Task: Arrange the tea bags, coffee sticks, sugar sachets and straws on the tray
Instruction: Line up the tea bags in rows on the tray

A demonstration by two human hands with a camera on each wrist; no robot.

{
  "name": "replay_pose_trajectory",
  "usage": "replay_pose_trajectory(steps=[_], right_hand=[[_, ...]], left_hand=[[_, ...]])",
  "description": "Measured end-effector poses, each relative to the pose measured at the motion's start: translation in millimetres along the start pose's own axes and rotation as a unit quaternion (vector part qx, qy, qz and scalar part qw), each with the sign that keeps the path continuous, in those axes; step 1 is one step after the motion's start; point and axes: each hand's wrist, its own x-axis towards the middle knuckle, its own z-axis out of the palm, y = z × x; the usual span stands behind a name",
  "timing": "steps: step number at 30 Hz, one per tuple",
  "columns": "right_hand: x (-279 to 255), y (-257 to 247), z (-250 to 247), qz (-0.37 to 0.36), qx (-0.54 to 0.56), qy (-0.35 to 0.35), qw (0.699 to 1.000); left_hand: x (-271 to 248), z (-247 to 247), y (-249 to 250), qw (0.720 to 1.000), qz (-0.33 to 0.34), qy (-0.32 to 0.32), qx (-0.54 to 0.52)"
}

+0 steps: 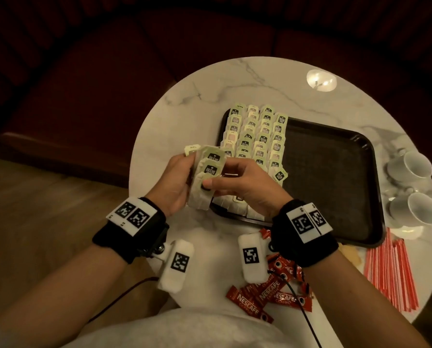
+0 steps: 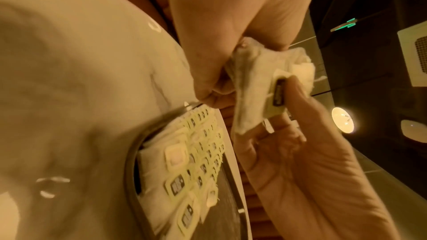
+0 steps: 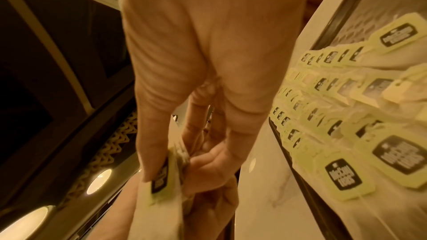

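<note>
Tea bags held over the tray's left edge

Tea bags (image 1: 205, 177) are gripped as a bundle by the left hand (image 1: 174, 182); one, seemingly the front one, is pinched by the right hand (image 1: 245, 187). More rows are laid along the left side of the tray (image 1: 335, 172).

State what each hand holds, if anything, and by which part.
Both hold one bunch of tea bags: the left hand grips its left side, the right hand pinches the top bag's tag, thumb on the label.
</note>
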Motion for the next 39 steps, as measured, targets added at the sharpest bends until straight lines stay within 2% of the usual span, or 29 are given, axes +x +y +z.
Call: replay_pose_trajectory(steps=[2, 7, 12, 16, 20, 23, 27, 33, 39], right_hand=[[-2.4, -2.5, -3.1, -0.002, 0.002, 0.018, 1.000], [-1.7, -2.4, -7.4, -0.024, 0.003, 0.116, 0.993], [-4.9, 2.6, -8.2, -0.062, -0.060, 0.192, 0.978], [-14.2, 12.1, -4.4, -0.035, -0.099, 0.157, 0.982], [-17.3, 20.5, 0.9, -0.007, -0.027, 0.128, 0.991], [-16.9, 21.4, 0.0, -0.005, 0.026, 0.128, 0.991], [-17.8, 16.5, -7.9, -0.020, 0.046, 0.120, 0.992], [-18.8, 9.9, -19.6, -0.061, 0.013, 0.136, 0.989], [-21.3, 9.8, -24.9, -0.096, -0.028, 0.145, 0.984]], left_hand=[[-1.4, 3.6, 0.4, 0.999, -0.037, -0.031, -0.022], [-0.1, 9.4, -2.0, 0.995, -0.062, -0.065, -0.049], [6.3, 10.7, -6.0, 0.999, -0.031, -0.018, -0.038], [9.7, 11.3, -6.9, 0.998, -0.014, 0.016, -0.064], [9.3, 14.8, -9.0, 0.997, 0.011, 0.043, -0.068], [6.6, 16.7, -6.2, 0.996, 0.025, 0.034, -0.081], [6.3, 13.4, 2.1, 0.995, 0.058, 0.010, -0.080], [6.0, 6.0, 3.8, 0.998, 0.059, 0.016, -0.032], [0.8, 10.1, 0.7, 0.994, 0.093, -0.033, 0.048]])
